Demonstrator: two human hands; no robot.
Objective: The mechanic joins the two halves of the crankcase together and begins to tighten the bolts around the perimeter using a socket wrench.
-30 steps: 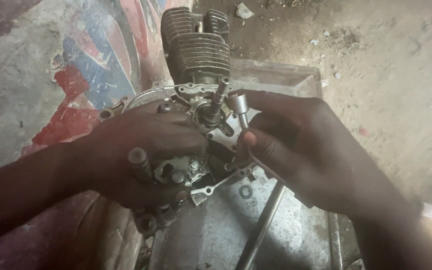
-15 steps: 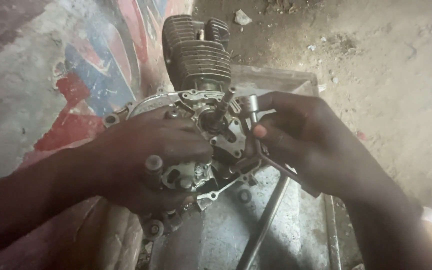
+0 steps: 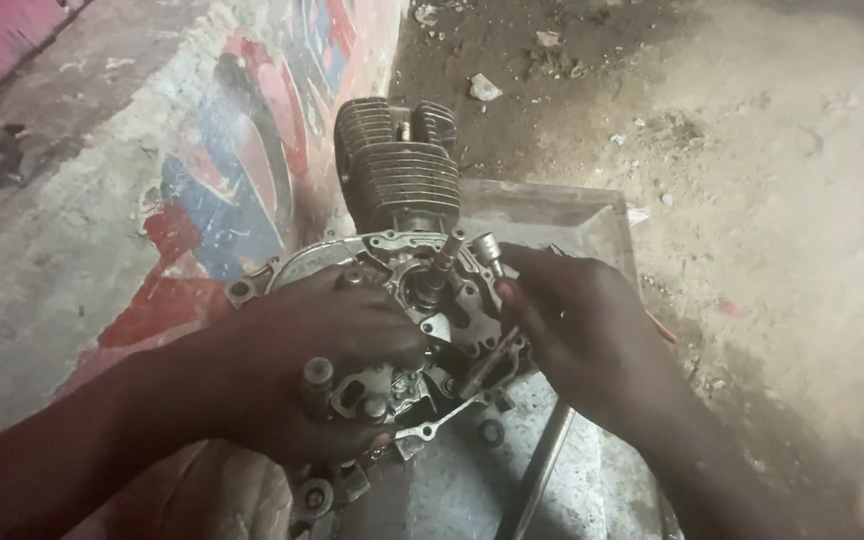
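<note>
A small motorcycle engine (image 3: 407,270) stands in a metal tray (image 3: 562,215), its finned cylinder (image 3: 392,165) pointing away from me. The open crankcase side faces up, with a shaft (image 3: 444,262) sticking out of the middle. My left hand (image 3: 307,355) lies flat over the lower crankcase and presses on it. My right hand (image 3: 577,320) grips a metal socket tool (image 3: 490,250) at the case's right edge, its shiny end pointing up.
A long metal bar (image 3: 542,470) lies in the tray below my right hand. A painted concrete wall (image 3: 132,200) runs along the left. Dirt floor with bits of litter (image 3: 484,88) lies behind and to the right.
My view has shifted so the engine sits lower in the frame. My right hand has slid slightly down along the case's right edge with the tool. My left hand stays on the crankcase.
</note>
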